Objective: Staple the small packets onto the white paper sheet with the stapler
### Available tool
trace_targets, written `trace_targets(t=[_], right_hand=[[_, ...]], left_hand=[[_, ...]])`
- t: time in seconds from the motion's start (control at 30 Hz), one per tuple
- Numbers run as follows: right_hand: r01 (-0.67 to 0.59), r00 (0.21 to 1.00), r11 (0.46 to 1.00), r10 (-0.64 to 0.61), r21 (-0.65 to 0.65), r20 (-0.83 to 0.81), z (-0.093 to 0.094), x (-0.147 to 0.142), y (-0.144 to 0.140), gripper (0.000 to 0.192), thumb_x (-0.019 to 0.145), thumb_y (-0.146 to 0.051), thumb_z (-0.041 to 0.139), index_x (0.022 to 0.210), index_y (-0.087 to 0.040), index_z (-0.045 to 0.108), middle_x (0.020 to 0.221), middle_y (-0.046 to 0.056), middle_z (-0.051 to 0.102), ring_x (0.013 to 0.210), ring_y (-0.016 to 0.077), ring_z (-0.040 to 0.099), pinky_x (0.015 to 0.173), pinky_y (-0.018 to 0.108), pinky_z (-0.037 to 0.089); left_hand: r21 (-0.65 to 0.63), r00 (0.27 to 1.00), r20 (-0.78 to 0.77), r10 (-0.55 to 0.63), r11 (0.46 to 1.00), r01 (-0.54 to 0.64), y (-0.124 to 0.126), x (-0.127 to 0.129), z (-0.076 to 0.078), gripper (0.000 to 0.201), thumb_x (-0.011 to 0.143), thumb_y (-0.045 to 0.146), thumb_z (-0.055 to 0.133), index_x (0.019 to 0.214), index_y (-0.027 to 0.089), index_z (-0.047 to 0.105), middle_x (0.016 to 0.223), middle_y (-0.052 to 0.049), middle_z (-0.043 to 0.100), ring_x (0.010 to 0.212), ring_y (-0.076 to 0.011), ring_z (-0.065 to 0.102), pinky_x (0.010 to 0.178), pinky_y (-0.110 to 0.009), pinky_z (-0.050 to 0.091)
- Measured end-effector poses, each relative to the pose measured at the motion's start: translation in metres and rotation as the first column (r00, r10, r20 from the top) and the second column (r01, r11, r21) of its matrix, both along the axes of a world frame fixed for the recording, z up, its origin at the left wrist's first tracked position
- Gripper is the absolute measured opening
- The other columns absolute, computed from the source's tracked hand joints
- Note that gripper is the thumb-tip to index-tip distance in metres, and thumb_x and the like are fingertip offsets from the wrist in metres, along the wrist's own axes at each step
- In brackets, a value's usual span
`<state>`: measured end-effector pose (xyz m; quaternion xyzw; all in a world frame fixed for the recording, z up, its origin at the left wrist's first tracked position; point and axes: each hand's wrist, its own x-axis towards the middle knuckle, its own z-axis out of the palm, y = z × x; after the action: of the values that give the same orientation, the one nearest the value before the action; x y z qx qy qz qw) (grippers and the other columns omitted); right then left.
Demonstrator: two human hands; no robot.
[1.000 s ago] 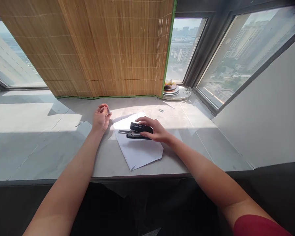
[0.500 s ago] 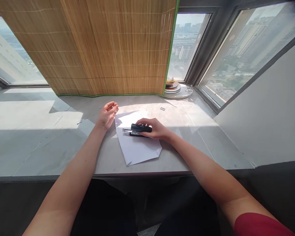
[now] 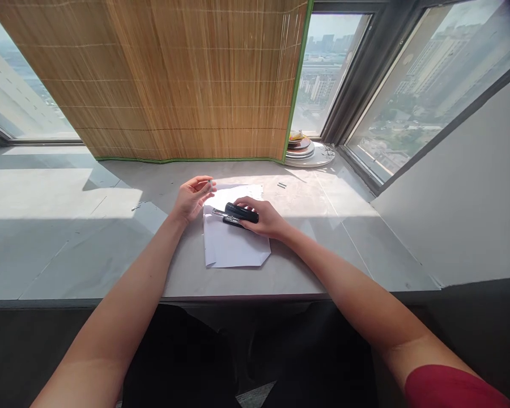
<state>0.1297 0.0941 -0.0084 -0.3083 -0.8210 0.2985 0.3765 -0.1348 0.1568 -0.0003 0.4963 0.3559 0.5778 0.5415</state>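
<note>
Black stapler (image 3: pixel 242 212), held over the middle of a white sheet of paper (image 3: pixel 237 249) by the person's right hand (image 3: pixel 267 218). The fingers curl across its top and the thumb lies along the near side. Its cover and base stand apart, with a shiny metal rail (image 3: pixel 221 214) jutting out to the left; the grip seems chosen to steady the body while leaving that end uncovered. Whether the stapler rests on the paper or hangs just above it, I cannot tell.

The left hand (image 3: pixel 191 198) is raised near the paper's far left corner, palm turned inward, thumb and fingertips pinching a small pale piece (image 3: pixel 210 182) (too tiny to name surely). Holding it by the tips probably allows fine control close to the rail.

Beyond the paper, two short metal strips (image 3: pixel 282 185) lie side by side; small bits (image 3: pixel 139 205) are scattered well to the left. The grey-white tiled ledge (image 3: pixel 89 255) is banded with sunlight and shadow. Behind it hang a bamboo blind (image 3: pixel 187 85) edged in green, a stack of plates (image 3: pixel 300 150) beside its lower right corner, and windows (image 3: pixel 328 73) showing a hazy city.
</note>
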Motion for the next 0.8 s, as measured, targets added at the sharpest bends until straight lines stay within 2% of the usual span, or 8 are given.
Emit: trace_targets(t=[0.1, 0.27, 0.37, 0.43, 0.5, 0.63, 0.7, 0.8], right_hand=[[0.006, 1.000, 1.000, -0.006, -0.009, -0.015, 0.001, -0.001, -0.001, 0.045, 0.085, -0.021, 0.070, 0.129, -0.025, 0.063, 0.118, 0.004, 0.074, 0.102, 0.0195, 0.069, 0.094, 0.036, 0.053], [0.013, 0.998, 0.999, -0.016, -0.053, -0.061, 0.005, 0.001, -0.003, 0.038, 0.086, -0.026, 0.073, 0.123, -0.025, 0.067, 0.115, 0.002, 0.075, 0.103, 0.0200, 0.068, 0.093, 0.035, 0.053], [0.025, 0.992, 0.995, -0.037, -0.101, -0.124, 0.006, 0.004, 0.000, 0.037, 0.084, -0.028, 0.075, 0.120, -0.025, 0.068, 0.114, 0.003, 0.075, 0.105, 0.0208, 0.069, 0.094, 0.037, 0.053], [0.039, 0.983, 0.991, -0.061, -0.126, -0.174, 0.005, 0.007, 0.003, 0.038, 0.083, -0.029, 0.076, 0.120, -0.025, 0.068, 0.113, 0.003, 0.075, 0.104, 0.0212, 0.069, 0.094, 0.037, 0.053], [0.046, 0.975, 0.989, -0.076, -0.143, -0.210, 0.004, 0.009, 0.006, 0.038, 0.082, -0.029, 0.076, 0.119, -0.025, 0.068, 0.112, 0.003, 0.075, 0.104, 0.0218, 0.069, 0.094, 0.039, 0.054], [0.053, 0.961, 0.982, -0.099, -0.179, -0.257, 0.000, 0.011, 0.011, 0.039, 0.080, -0.029, 0.076, 0.118, -0.023, 0.068, 0.109, 0.004, 0.075, 0.104, 0.0231, 0.070, 0.096, 0.041, 0.054], [0.045, 0.959, 0.982, -0.094, -0.183, -0.267, -0.001, 0.012, 0.013, 0.039, 0.079, -0.028, 0.076, 0.116, -0.022, 0.068, 0.108, 0.004, 0.075, 0.104, 0.0233, 0.070, 0.096, 0.041, 0.053], [0.044, 0.960, 0.982, -0.092, -0.185, -0.263, 0.001, 0.012, 0.013, 0.037, 0.077, -0.028, 0.076, 0.113, -0.022, 0.069, 0.109, 0.003, 0.075, 0.105, 0.0237, 0.070, 0.096, 0.041, 0.053]], left_hand=[[0.029, 0.999, -0.036, -0.026, 0.999, 0.027, -0.004, 0.004, 0.002, 0.039, 0.070, 0.037, 0.100, 0.098, 0.018, 0.081, 0.090, -0.009, 0.077, 0.075, -0.0158, 0.071, 0.067, -0.028, 0.057], [0.108, 0.988, -0.144, -0.055, 0.992, 0.071, -0.006, 0.008, -0.002, 0.038, 0.074, 0.047, 0.096, 0.094, 0.017, 0.084, 0.081, -0.011, 0.076, 0.066, -0.0151, 0.066, 0.052, -0.025, 0.048], [0.149, 0.982, -0.184, -0.048, 0.986, 0.076, -0.005, 0.009, -0.003, 0.041, 0.076, 0.049, 0.094, 0.101, 0.018, 0.084, 0.076, -0.009, 0.074, 0.054, -0.0117, 0.059, 0.044, -0.024, 0.040], [0.183, 0.978, -0.207, -0.018, 0.981, 0.057, -0.006, 0.010, -0.003, 0.040, 0.077, 0.047, 0.093, 0.103, 0.018, 0.084, 0.077, -0.008, 0.075, 0.053, -0.0109, 0.057, 0.044, -0.024, 0.040], [0.239, 0.970, -0.242, 0.018, 0.970, 0.041, -0.007, 0.012, -0.002, 0.032, 0.078, 0.044, 0.093, 0.095, 0.018, 0.085, 0.081, -0.009, 0.076, 0.059, -0.0127, 0.062, 0.050, -0.026, 0.046], [0.305, 0.953, -0.304, 0.016, 0.949, 0.081, -0.012, 0.017, 0.002, 0.022, 0.074, 0.035, 0.096, 0.086, 0.020, 0.085, 0.092, -0.010, 0.078, 0.088, -0.0207, 0.071, 0.080, -0.034, 0.060], [0.286, 0.950, -0.311, -0.018, 0.952, 0.111, -0.015, 0.019, 0.004, 0.025, 0.071, 0.032, 0.098, 0.088, 0.020, 0.085, 0.096, -0.010, 0.078, 0.095, -0.0230, 0.072, 0.088, -0.038, 0.061], [0.199, 0.945, -0.313, -0.092, 0.967, 0.160, -0.020, 0.021, 0.007, 0.033, 0.065, 0.027, 0.101, 0.092, 0.021, 0.084, 0.099, -0.010, 0.078, 0.097, -0.0245, 0.073, 0.089, -0.039, 0.062]])
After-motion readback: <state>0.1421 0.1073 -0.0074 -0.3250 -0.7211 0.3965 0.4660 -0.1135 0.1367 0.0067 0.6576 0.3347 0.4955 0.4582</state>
